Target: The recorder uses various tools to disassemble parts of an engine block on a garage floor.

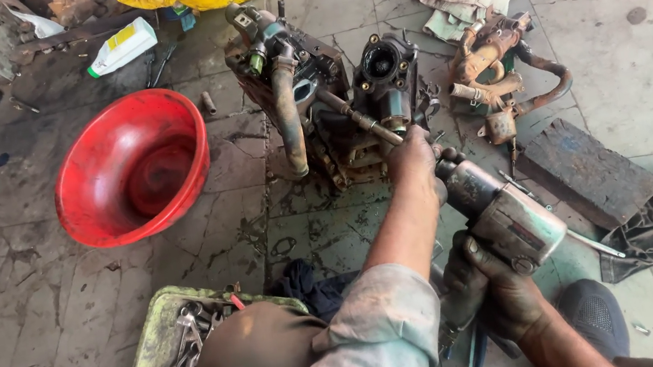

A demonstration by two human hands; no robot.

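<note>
Risks first, left to right. The round red plastic basin (132, 167) sits on the grimy tiled floor (22, 281) just left of the work; a swung elbow or a kicked rim could tip it. Inside it looks empty apart from a dark wet film at the bottom, can't tell what fluid.

The greasy dark engine assembly (332, 105) stands free on the floor, no clamp or block visible. Torque from the tool could twist or topple it, I'd judge. The left hand (413, 157) is right at the tool's nose against the assembly, fingers closed around the socket end, so a slip would pinch them. Everything is oily, so hold is poor.

The right hand (494, 292) has its grip clenched on the handle of the green-grey pneumatic impact wrench (499, 214), which angles up-left into the assembly's lower right side. If the socket seats crooked, it may round the fastener or kick back.

Containers: the pale green metal tool tray (165, 363) at bottom left holds loose steel spanners. The white plastic bottle (121, 47) lies on its side at top left, contents not visible.
</note>
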